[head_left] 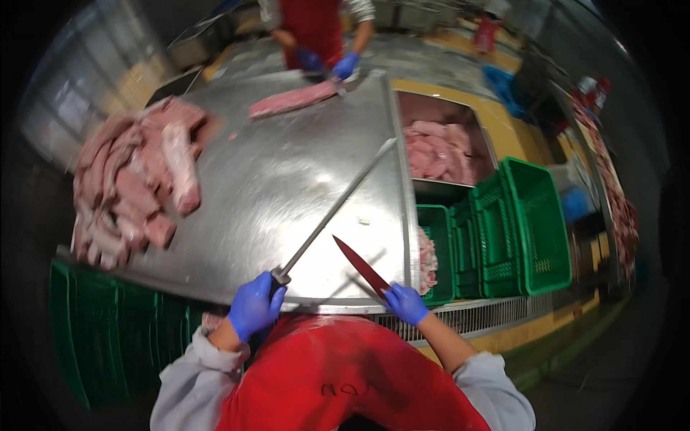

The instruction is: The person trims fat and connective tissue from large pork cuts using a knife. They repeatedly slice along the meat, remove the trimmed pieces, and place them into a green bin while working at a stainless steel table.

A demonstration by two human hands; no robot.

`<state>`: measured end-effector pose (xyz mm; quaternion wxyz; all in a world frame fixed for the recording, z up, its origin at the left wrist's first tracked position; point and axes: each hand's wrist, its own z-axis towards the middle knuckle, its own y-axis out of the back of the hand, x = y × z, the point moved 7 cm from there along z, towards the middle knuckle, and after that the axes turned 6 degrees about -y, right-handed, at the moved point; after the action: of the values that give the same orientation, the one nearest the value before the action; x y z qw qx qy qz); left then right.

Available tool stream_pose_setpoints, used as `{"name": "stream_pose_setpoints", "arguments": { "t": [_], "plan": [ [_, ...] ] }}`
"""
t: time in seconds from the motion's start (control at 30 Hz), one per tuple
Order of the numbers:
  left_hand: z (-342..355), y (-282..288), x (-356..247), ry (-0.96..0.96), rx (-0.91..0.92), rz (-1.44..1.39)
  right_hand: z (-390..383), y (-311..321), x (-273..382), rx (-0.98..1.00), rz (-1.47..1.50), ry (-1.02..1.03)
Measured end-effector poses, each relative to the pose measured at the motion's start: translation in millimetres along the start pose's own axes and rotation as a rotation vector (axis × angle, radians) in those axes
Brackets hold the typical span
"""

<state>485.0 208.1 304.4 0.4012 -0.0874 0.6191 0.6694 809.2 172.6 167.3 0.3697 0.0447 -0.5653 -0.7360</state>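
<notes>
My left hand [254, 307], in a blue glove, is closed round the dark handle of a sharpening steel [338, 208]. The long rod slants up and to the right over the metal table [259, 194]. In my right hand [407, 304], also blue-gloved, is a knife [361, 266]. Its blade looks reddish and points up and to the left, toward the rod. Blade and rod are apart, with a gap between them. Most of the knife's handle is hidden in my fingers. A small pale scrap [364, 222] lies on the table beyond the knife.
A large heap of pink meat strips [129, 179] covers the table's left side. Across from me, a person in a red apron [310, 32] works a meat piece [292, 100]. At right stand a metal bin of meat [438, 152] and green crates [539, 230]. More green crates [93, 337] stand lower left.
</notes>
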Motion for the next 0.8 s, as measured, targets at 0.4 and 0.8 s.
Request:
{"name": "stream_pose_setpoints", "arguments": {
  "t": [0.4, 0.8],
  "plan": [
    [20.7, -143.6, 78.0, 0.099, 0.692, -0.167, -42.4, -63.0, 3.2, 0.353, 1.321, -1.33],
    [219.7, -308.7, 144.9, 0.486, 0.234, -0.42, -45.4, -28.7, -21.3, -0.332, 1.316, -1.313]
  ]
}}
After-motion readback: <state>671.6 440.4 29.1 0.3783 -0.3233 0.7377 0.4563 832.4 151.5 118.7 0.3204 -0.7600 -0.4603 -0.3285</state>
